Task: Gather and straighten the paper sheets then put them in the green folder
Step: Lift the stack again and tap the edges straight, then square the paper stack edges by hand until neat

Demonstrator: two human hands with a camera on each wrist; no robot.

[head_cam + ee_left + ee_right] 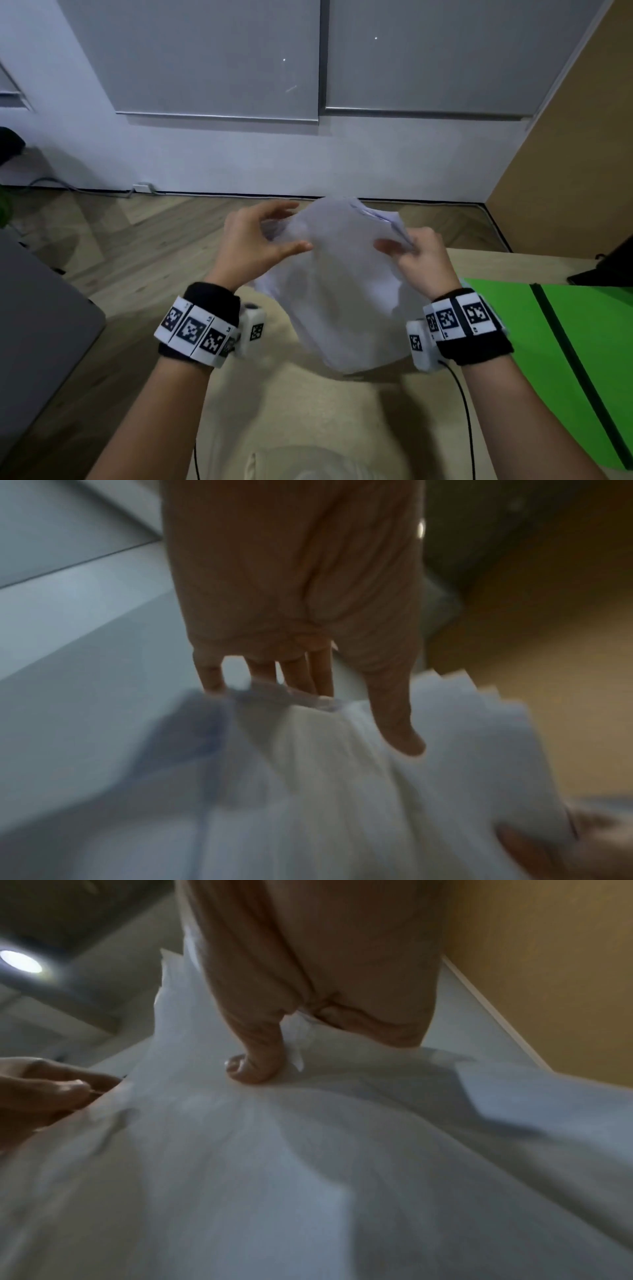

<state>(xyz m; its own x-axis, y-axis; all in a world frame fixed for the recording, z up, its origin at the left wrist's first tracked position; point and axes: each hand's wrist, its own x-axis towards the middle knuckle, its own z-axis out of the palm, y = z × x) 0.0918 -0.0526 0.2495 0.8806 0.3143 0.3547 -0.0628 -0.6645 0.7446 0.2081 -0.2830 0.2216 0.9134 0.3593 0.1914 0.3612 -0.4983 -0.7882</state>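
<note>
A loose stack of white paper sheets (342, 291) is held up above the light wooden table (308, 418), its lower edge hanging near the tabletop. My left hand (291, 228) holds the stack's upper left edge, thumb on the front, fingers behind. My right hand (394, 246) pinches the upper right corner, where the sheet edges fan out unevenly. The left wrist view shows my left hand (342, 715) on the blurred sheets (342, 791). In the right wrist view my right hand (298, 1042) has its thumb pressed onto the sheets (308, 1150). The green folder (548, 325) lies flat on the table, right of my right wrist.
A black elastic band (561, 339) runs across the folder. A dark object (609, 267) sits at the table's far right. A grey surface (34, 308) stands to the left, with wooden floor (154, 240) and a white wall beyond the table.
</note>
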